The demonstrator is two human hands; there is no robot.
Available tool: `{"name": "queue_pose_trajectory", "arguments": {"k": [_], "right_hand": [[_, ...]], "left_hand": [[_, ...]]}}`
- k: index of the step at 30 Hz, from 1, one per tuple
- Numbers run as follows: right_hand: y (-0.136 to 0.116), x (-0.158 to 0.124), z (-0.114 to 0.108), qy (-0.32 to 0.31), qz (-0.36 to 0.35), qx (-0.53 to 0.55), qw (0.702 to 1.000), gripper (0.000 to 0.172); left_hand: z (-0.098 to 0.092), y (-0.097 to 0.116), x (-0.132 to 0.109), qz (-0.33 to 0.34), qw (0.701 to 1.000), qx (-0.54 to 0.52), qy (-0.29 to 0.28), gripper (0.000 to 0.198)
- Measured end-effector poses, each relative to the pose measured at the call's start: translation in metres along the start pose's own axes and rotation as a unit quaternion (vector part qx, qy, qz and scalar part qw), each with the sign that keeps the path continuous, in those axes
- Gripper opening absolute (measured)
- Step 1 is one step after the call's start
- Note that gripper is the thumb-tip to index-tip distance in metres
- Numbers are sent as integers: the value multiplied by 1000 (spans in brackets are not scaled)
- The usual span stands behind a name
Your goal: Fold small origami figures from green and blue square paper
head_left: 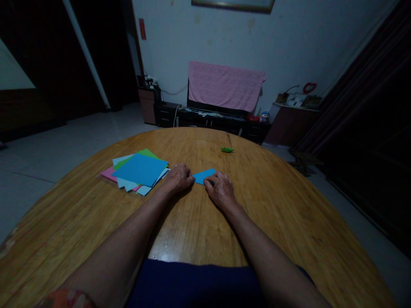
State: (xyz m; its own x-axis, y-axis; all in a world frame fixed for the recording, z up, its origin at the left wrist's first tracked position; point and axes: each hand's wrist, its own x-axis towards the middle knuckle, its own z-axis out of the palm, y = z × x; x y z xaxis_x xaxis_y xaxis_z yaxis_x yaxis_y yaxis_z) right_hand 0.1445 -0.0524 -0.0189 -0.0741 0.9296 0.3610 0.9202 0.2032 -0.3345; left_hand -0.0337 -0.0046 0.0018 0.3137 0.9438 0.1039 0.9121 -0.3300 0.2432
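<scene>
So, head view, with the folded blue paper point(201, 176) as the middle of the clock. It's on the wooden worktop point(199, 231), right between the person's two hands. The left hand point(178, 177) is at nine o'clock, fingers curled and mostly closed up, thumb tip touching the paper's left corner. The right hand point(221, 187) is around four, loosely bent, with thumb and fingers on the right end of the sheet. Whether either one is really pinching the paper or just pressing it down, can't tell from here, it's pretty dim.

Past the left hand, also about nine, there's a fanned-out stack of colored sheets point(139, 170): blue on top, green, pink and pale blue poking out below. A little green folded piece point(227, 150) is out at one-ish, well apart from the hands. Way back past twelve, a pink cloth point(226, 85) hangs above a black cabinet point(167, 114).
</scene>
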Motion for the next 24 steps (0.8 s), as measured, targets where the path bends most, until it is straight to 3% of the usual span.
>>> {"name": "queue_pose_trajectory", "arguments": {"k": [11,24], "right_hand": [[5,1,4,11,16,29,999,18],[6,3,9,32,17,19,999,17]], "left_hand": [[7,-5,0,-9,1000,-20,15,25],[14,25,-13,-43,996,-3,75,36]]}}
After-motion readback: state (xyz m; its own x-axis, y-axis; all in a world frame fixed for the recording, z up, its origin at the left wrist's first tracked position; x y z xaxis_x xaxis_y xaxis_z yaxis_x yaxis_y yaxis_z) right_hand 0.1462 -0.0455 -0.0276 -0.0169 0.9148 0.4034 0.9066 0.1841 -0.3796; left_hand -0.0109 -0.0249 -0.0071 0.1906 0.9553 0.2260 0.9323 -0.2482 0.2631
